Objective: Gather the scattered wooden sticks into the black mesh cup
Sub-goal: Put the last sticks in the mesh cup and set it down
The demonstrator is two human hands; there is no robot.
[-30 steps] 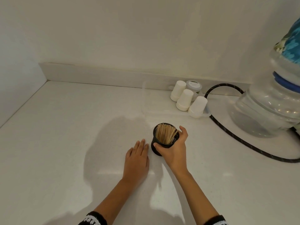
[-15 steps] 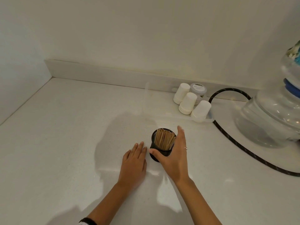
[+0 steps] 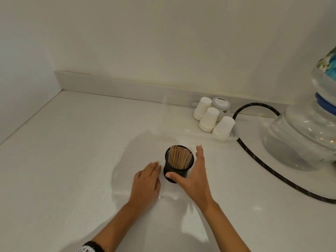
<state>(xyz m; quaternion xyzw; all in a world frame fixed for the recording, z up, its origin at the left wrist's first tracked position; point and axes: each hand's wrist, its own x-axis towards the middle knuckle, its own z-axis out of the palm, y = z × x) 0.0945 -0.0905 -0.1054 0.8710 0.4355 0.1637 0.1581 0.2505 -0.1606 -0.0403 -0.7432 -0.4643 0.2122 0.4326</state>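
I see the black mesh cup standing upright on the white tabletop, and I take it as my landmark. The wooden sticks stand inside it, packed close and leaning a little, their tops about level with its rim. My right hand is spread open just right of the cup: the fingers reach up along its right side with a small gap, and the thumb lies across the front of its lower wall. From this angle I cannot quite tell whether the thumb touches the mesh, so I call the hand released, not grasping. My left hand lies flat, palm down, on the tabletop just left of the cup, fingers together and holding nothing; its fingertips end close beside the cup's base. Behind the cup and to its right, near the wall, three white paper cups stand upside down, with a black cable curving past them toward a large clear water bottle further right.
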